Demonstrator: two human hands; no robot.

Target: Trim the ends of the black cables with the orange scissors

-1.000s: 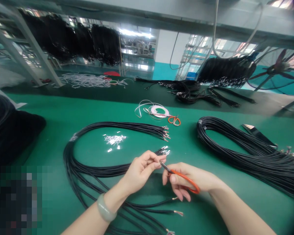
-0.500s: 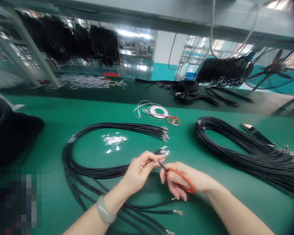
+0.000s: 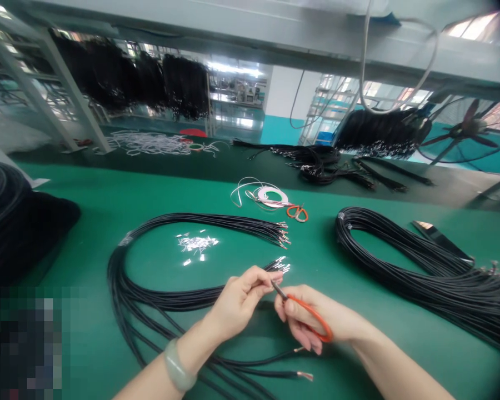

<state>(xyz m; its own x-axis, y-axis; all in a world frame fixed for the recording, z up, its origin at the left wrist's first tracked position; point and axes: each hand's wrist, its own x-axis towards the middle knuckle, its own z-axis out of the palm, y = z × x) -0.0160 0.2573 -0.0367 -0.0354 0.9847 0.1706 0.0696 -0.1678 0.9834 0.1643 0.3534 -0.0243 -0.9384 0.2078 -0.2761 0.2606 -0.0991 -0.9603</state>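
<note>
My right hand (image 3: pixel 303 319) holds orange-handled scissors (image 3: pixel 312 311), their blades pointing up and left to the fingertips of my left hand (image 3: pixel 244 300). The fingers of my left hand are pinched together on a black cable; its end is mostly hidden by the fingers and blade tips. Around them lies a curved bundle of black cables (image 3: pixel 116 278), taped at its left bend. White-tipped ends (image 3: pixel 281 265) show just beyond my left hand. Stripped copper ends (image 3: pixel 283 236) fan out farther back. Loose cable ends with bare strands (image 3: pixel 304 375) lie below my hands.
White scraps (image 3: pixel 198 243) lie inside the bundle's loop. Behind are a white tape roll (image 3: pixel 273 196) and a second pair of orange-handled scissors (image 3: pixel 297 213). A thicker cable coil (image 3: pixel 379 261) is at right, beside a dark pointed object (image 3: pixel 441 241). Black coils (image 3: pixel 20 216) stand left.
The whole scene sits slightly lower in view as the camera tilts. The scissors stay at my left fingertips, and their handles look more closed together than before.
</note>
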